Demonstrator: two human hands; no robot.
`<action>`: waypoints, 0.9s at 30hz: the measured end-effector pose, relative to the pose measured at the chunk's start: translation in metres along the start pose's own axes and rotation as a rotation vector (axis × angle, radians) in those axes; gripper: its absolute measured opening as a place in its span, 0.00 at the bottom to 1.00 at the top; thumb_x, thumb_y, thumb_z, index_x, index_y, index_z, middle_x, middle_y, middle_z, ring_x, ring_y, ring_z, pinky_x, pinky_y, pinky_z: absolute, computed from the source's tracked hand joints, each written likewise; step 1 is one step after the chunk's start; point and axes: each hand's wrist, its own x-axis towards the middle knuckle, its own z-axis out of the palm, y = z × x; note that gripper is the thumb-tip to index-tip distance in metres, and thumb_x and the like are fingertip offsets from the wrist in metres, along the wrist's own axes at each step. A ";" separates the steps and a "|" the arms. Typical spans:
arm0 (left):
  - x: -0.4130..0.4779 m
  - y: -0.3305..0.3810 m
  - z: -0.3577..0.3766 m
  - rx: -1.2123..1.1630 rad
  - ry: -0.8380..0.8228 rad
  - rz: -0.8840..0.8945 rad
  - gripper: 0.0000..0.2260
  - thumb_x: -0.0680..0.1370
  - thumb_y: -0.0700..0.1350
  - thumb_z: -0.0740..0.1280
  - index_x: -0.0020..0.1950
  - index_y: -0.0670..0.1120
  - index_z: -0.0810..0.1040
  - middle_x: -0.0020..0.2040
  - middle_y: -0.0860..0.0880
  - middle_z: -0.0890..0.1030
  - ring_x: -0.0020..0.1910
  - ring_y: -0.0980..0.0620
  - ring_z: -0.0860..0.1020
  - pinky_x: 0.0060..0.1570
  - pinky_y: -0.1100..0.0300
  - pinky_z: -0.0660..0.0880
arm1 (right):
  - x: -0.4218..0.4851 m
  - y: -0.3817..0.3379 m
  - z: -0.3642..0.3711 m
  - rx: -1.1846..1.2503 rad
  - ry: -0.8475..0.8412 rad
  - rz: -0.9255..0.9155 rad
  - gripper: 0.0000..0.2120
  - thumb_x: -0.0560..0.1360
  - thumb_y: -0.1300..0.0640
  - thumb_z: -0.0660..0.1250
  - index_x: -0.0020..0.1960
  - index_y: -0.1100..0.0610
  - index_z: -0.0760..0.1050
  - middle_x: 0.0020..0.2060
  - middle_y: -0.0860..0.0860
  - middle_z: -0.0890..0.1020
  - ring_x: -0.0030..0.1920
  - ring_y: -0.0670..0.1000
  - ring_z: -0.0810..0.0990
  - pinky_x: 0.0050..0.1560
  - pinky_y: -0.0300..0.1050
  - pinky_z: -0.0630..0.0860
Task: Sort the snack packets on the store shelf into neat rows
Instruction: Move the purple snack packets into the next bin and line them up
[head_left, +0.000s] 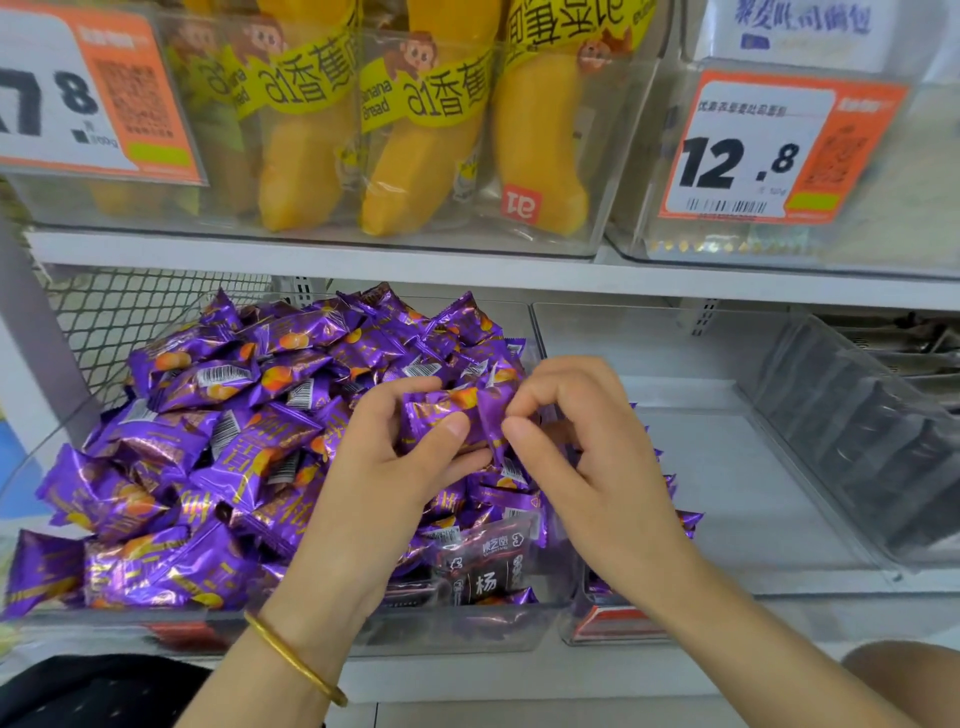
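White store shelf (467, 270) runs across the whole view, with yellow banana bread packs (415, 156) standing in clear boxes on the level above and a 12.8 price tag (753, 156) off to the right. Below that, a clear bin (441, 631) is stuffed with a messy heap of purple snack packets (208, 431), all lying every which way. The neighbouring bin (753, 467) on the right has just a few purple ones peeking out along its left side. Both hands are up over the heap: left hand (395, 467) pinches one purple packet (452, 410) between thumb and fingers, and the right hand (587, 447) has curled fingers nipping its right end. Thin gold bangle (291, 657) on the left wrist.
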 end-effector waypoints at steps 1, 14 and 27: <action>-0.001 0.001 0.000 -0.011 -0.016 -0.007 0.12 0.76 0.35 0.64 0.59 0.43 0.74 0.46 0.46 0.83 0.41 0.52 0.83 0.46 0.57 0.80 | 0.000 0.002 -0.001 -0.005 0.001 0.009 0.02 0.74 0.58 0.65 0.46 0.54 0.73 0.46 0.46 0.72 0.47 0.43 0.73 0.44 0.31 0.71; -0.005 0.001 0.005 -0.002 -0.225 -0.037 0.22 0.68 0.46 0.75 0.60 0.48 0.76 0.47 0.48 0.82 0.46 0.52 0.81 0.49 0.56 0.79 | 0.002 0.009 -0.017 0.025 -0.139 0.061 0.14 0.65 0.47 0.72 0.46 0.44 0.71 0.61 0.41 0.68 0.64 0.39 0.68 0.59 0.29 0.64; -0.005 -0.030 0.093 0.410 -0.445 0.142 0.20 0.66 0.59 0.69 0.55 0.57 0.71 0.56 0.46 0.77 0.56 0.48 0.78 0.57 0.48 0.75 | -0.019 0.031 -0.141 0.333 -0.371 0.438 0.26 0.64 0.67 0.74 0.60 0.58 0.74 0.51 0.48 0.82 0.50 0.45 0.81 0.47 0.36 0.77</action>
